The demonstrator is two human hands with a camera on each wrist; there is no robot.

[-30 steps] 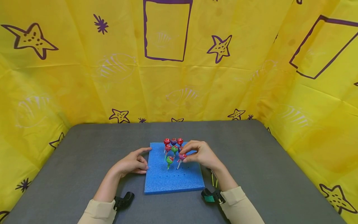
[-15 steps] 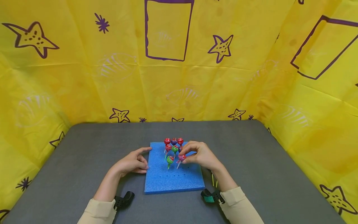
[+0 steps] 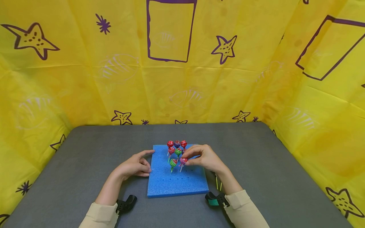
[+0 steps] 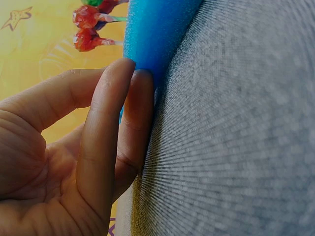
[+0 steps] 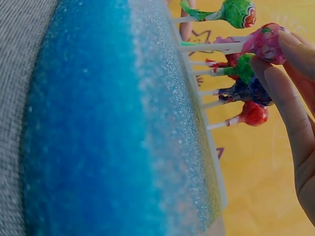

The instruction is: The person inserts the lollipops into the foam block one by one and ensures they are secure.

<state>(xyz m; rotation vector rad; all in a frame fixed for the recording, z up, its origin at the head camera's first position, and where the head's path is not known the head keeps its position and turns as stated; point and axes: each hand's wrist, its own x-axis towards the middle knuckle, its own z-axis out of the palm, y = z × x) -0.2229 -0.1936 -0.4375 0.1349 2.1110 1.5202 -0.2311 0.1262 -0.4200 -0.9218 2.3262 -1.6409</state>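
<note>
My right hand (image 3: 206,157) pinches the wrapped candy of a pink lollipop (image 3: 183,161) between thumb and fingertips. Its white stick meets the top of a blue foam board (image 3: 162,186); in the right wrist view the pink lollipop (image 5: 266,44) stands nearly straight out from that surface. To its left a green lollipop (image 3: 173,162) is upright in the board. Further back stand several more, among them a red lollipop (image 3: 170,144) and another green lollipop (image 3: 178,151). My left hand (image 3: 135,165) touches the board's left edge, the forefinger stretched toward the far corner.
Small holes dot the board's nearer part. Thin yellow sticks (image 3: 218,183) lie on the grey table (image 3: 251,177) right of the board, partly behind my right wrist. A yellow cloth (image 3: 182,79) with sea drawings hangs behind and at both sides. Both wrists wear black camera mounts.
My right hand has moved slightly left and down with the pink lollipop, whose stick now stands more upright. The left hand has kept its place on the board's edge.
</note>
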